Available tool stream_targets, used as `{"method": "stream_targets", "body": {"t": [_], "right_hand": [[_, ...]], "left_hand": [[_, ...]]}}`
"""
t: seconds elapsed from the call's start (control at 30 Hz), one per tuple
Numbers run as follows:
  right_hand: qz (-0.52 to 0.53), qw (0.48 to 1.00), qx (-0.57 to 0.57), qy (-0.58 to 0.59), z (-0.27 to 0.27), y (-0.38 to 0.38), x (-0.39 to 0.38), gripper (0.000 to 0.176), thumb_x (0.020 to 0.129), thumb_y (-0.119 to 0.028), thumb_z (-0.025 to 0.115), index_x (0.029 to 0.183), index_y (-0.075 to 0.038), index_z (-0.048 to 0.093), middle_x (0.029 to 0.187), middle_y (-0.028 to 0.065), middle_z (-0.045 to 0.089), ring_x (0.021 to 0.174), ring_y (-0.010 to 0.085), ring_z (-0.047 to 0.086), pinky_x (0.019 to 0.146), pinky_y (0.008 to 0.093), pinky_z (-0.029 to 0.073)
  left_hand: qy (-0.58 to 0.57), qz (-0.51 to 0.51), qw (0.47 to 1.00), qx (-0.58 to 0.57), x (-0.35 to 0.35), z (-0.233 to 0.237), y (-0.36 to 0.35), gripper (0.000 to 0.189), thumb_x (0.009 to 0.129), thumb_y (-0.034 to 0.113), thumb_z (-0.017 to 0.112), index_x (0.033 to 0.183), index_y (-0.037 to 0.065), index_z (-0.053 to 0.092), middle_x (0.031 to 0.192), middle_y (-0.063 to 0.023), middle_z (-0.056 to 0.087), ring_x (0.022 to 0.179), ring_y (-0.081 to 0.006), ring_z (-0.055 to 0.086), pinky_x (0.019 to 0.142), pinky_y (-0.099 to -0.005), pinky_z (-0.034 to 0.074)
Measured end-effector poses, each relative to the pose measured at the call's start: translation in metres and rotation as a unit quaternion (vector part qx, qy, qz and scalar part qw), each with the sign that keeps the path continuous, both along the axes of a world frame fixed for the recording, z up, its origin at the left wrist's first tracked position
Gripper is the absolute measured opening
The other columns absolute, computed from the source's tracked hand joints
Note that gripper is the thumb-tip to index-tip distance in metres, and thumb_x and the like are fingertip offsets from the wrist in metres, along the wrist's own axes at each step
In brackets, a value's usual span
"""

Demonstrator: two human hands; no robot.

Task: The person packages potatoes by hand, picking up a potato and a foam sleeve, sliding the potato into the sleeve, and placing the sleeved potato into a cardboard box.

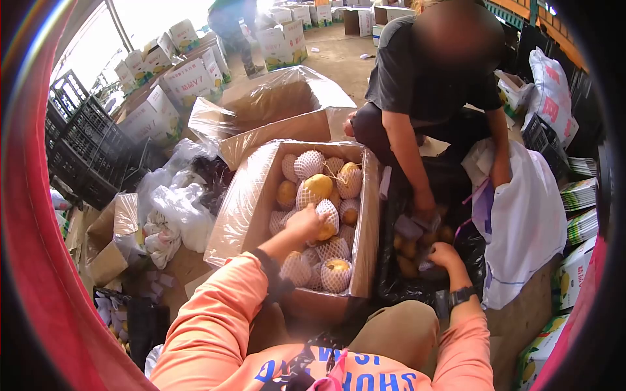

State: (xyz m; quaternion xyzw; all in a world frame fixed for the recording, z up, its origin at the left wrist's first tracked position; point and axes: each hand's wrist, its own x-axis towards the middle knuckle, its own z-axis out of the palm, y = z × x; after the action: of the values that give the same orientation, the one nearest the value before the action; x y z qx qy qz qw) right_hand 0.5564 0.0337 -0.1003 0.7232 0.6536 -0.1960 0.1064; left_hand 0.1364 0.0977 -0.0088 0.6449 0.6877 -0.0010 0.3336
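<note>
An open cardboard box (370, 215) lined with clear plastic stands in front of me, filled with yellow mangoes in white foam nets. My left hand (305, 225) reaches over it, its fingers closed around a netted mango (328, 218) near the middle. A mango with a bare yellow top (318, 185) lies just beyond. To the right, my right hand (445, 255) is inside a black-lined container (389, 277), fingers curled by loose mangoes (407, 248) and pale wrappings. What those fingers hold is too small to make out. A co-worker's hand (424, 203) reaches into the same container.
The co-worker also touches a white sack (527, 215) at right. Behind my box stands another open carton (270, 117). Black crates (85, 137) and plastic bags (179, 215) lie left. Printed fruit cartons (189, 79) fill the back; flat stacks (580, 195) line the right.
</note>
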Motion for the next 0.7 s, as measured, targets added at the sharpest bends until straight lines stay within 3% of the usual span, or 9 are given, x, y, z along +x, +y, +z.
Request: {"method": "stream_targets", "body": {"t": [0.07, 0.2, 0.27, 0.4, 0.43, 0.47, 0.5, 0.6, 0.7], "right_hand": [[-0.058, 0.966, 0.038, 0.248, 0.085, -0.009, -0.037, 0.023, 0.069, -0.017, 0.071, 0.088, -0.005, 0.062, 0.089, 0.0106, 0.065, 0.081, 0.0197, 0.063, 0.071, 0.0309, 0.049], [0.050, 0.845, 0.089, 0.526, 0.172, -0.021, -0.106, 0.016, 0.076, -0.008, 0.069, 0.082, -0.007, 0.055, 0.079, -0.0023, 0.055, 0.074, 0.0057, 0.052, 0.065, 0.0222, 0.044], [0.112, 0.782, 0.076, 0.608, 0.187, -0.022, -0.132, 0.017, 0.081, -0.005, 0.067, 0.090, -0.007, 0.053, 0.081, -0.0039, 0.051, 0.076, 0.0056, 0.051, 0.069, 0.0214, 0.044], [0.097, 0.700, 0.011, 0.708, 0.197, -0.011, -0.137, 0.030, 0.087, -0.017, 0.062, 0.111, -0.004, 0.052, 0.085, 0.0002, 0.054, 0.074, 0.0081, 0.053, 0.068, 0.0216, 0.045], [0.075, 0.706, 0.001, 0.704, 0.191, -0.006, -0.128, 0.032, 0.088, -0.018, 0.060, 0.115, -0.003, 0.051, 0.086, 0.0017, 0.056, 0.074, 0.0089, 0.055, 0.067, 0.0223, 0.046], [0.042, 0.713, -0.010, 0.699, 0.175, -0.002, -0.111, 0.035, 0.089, -0.019, 0.057, 0.119, -0.003, 0.050, 0.088, 0.0031, 0.057, 0.073, 0.0096, 0.056, 0.067, 0.0230, 0.047], [0.006, 0.792, 0.035, 0.610, 0.153, 0.002, -0.088, 0.032, 0.088, -0.019, 0.058, 0.115, -0.001, 0.053, 0.089, 0.0069, 0.060, 0.074, 0.0136, 0.058, 0.067, 0.0263, 0.048], [-0.012, 0.982, 0.122, 0.146, 0.050, 0.008, 0.002, 0.034, 0.082, -0.024, 0.063, 0.106, 0.000, 0.060, 0.091, 0.0178, 0.064, 0.085, 0.0309, 0.063, 0.075, 0.0369, 0.049], [-0.031, 0.996, -0.070, -0.038, 0.009, 0.009, 0.033, 0.028, 0.079, -0.023, 0.064, 0.098, -0.002, 0.064, 0.094, 0.0208, 0.063, 0.093, 0.0369, 0.059, 0.082, 0.0412, 0.047]], "left_hand": [[-0.001, -0.074, 0.943, 0.325, 0.021, 0.015, -0.018, 0.057, 0.085, 0.043, 0.059, 0.120, 0.000, 0.045, 0.111, -0.0210, 0.054, 0.108, -0.0294, 0.054, 0.088, -0.0379, 0.044], [-0.453, -0.056, 0.874, 0.166, 0.078, 0.050, -0.043, 0.049, 0.077, 0.016, 0.072, 0.118, 0.006, 0.047, 0.105, -0.0115, 0.052, 0.101, -0.0189, 0.055, 0.072, -0.0314, 0.053], [-0.536, -0.014, 0.844, 0.024, 0.090, 0.072, -0.060, 0.042, 0.078, 0.001, 0.067, 0.114, 0.003, 0.046, 0.092, -0.0052, 0.057, 0.082, -0.0159, 0.060, 0.064, -0.0278, 0.054], [-0.450, 0.031, 0.878, 0.158, 0.065, 0.054, -0.042, 0.045, 0.073, 0.000, 0.069, 0.109, 0.004, 0.042, 0.095, -0.0094, 0.055, 0.072, -0.0168, 0.060, 0.053, -0.0300, 0.052], [-0.339, 0.077, 0.930, 0.123, 0.054, 0.070, -0.040, 0.050, 0.073, -0.002, 0.069, 0.112, 0.004, 0.038, 0.095, -0.0120, 0.053, 0.073, -0.0177, 0.060, 0.051, -0.0304, 0.052], [-0.424, 0.127, 0.893, 0.085, 0.039, 0.049, -0.028, 0.051, 0.072, -0.002, 0.070, 0.112, 0.004, 0.038, 0.094, -0.0134, 0.052, 0.073, -0.0177, 0.061, 0.050, -0.0284, 0.052], [-0.409, 0.137, 0.900, 0.056, 0.030, 0.057, -0.030, 0.049, 0.074, -0.002, 0.069, 0.110, 0.004, 0.038, 0.091, -0.0127, 0.053, 0.072, -0.0167, 0.061, 0.049, -0.0270, 0.052], [-0.379, 0.103, 0.920, 0.013, -0.005, 0.020, -0.015, 0.039, 0.073, -0.003, 0.069, 0.102, 0.002, 0.043, 0.084, -0.0085, 0.054, 0.067, -0.0161, 0.060, 0.048, -0.0268, 0.050], [-0.325, 0.106, 0.939, -0.032, -0.010, -0.007, -0.009, 0.031, 0.071, 0.002, 0.072, 0.093, 0.002, 0.050, 0.085, -0.0081, 0.055, 0.070, -0.0193, 0.057, 0.058, -0.0311, 0.050]]}}
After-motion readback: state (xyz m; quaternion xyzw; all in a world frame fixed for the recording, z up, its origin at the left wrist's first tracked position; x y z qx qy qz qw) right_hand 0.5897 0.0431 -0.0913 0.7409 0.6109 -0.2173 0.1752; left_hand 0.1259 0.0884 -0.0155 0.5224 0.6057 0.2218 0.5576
